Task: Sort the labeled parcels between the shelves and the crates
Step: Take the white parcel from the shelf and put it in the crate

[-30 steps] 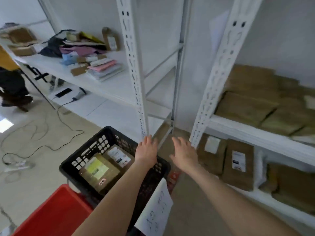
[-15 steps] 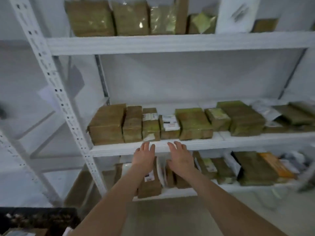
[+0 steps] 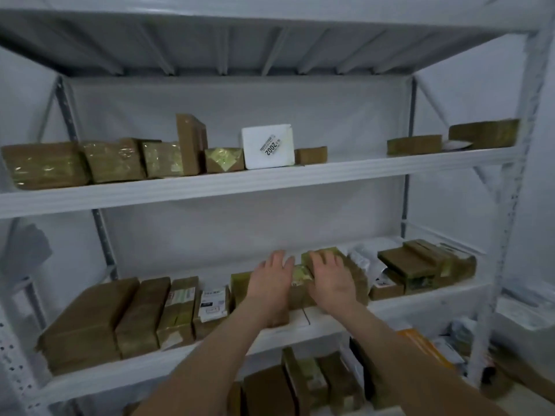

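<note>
Atop brown parcels [image 3: 356,282] on the shelf [image 3: 420,303], left hand [image 3: 271,282] and right hand [image 3: 333,279] rest flat, fingers straight.

Two hands: left hand [image 3: 271,283], right hand [image 3: 332,280]. At twelve o'clock, upper shelf [image 3: 360,172]: one white parcel [image 3: 267,147], eight brown parcels [image 3: 114,160].

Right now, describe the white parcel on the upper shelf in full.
The white parcel is flat and squarish, matte white like foam or card. It stands on edge on the upper shelf, leaning slightly back, broad face forward. A small label, stuck askew, reads 2002. A taped brown parcel sits close on its left, a low brown box on its right; contact is unclear. Nothing rests on it.
</note>
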Tool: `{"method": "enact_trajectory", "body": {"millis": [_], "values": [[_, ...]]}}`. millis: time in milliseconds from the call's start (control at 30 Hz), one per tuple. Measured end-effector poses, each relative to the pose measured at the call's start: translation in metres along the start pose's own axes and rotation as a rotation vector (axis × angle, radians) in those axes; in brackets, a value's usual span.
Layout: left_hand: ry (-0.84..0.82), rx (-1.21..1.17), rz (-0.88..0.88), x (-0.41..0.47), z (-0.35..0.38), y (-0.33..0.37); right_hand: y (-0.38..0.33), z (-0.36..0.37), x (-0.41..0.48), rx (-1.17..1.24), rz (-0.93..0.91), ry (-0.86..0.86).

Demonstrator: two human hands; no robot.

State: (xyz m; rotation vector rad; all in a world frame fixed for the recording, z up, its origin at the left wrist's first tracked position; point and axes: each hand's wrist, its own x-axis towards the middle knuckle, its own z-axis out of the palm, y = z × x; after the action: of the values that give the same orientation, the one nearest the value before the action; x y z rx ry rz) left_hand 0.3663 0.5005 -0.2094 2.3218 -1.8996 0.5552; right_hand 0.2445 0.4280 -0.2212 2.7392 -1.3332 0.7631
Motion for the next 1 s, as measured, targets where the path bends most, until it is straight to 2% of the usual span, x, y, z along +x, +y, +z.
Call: {"method": "enact_trajectory", "body": {"millis": [133,267,333,433,533,733,867,1000], "values": [[0.209,-0.01,0.016,0.062,-0.051,-0.011,0.012,-0.051,0.07,0.073,-0.003,0.211],[0.486,-0.044,0.041,0.118,-0.099,-0.03,0.025,-0.097,0.144,0.135,0.038,0.394],[0.586,-0.119,0.053,0.144,-0.117,-0.034,0.032,-0.113,0.176,0.148,0.062,0.4],[0.649,-0.24,0.092,0.182,-0.13,-0.023,0.048,-0.125,0.214,0.14,0.097,0.311],[0.631,-0.369,0.074,0.217,-0.132,-0.006,0.061,-0.131,0.244,0.138,0.147,0.216],[0.324,-0.472,-0.104,0.262,-0.135,0.009,0.068,-0.138,0.29,0.08,0.028,0.028],[0.175,-0.497,-0.265,0.279,-0.143,0.022,0.087,-0.139,0.298,0.069,-0.077,0.022],[0.193,-0.712,-0.416,0.292,-0.146,0.038,0.114,-0.144,0.301,0.176,-0.16,0.031]]}}
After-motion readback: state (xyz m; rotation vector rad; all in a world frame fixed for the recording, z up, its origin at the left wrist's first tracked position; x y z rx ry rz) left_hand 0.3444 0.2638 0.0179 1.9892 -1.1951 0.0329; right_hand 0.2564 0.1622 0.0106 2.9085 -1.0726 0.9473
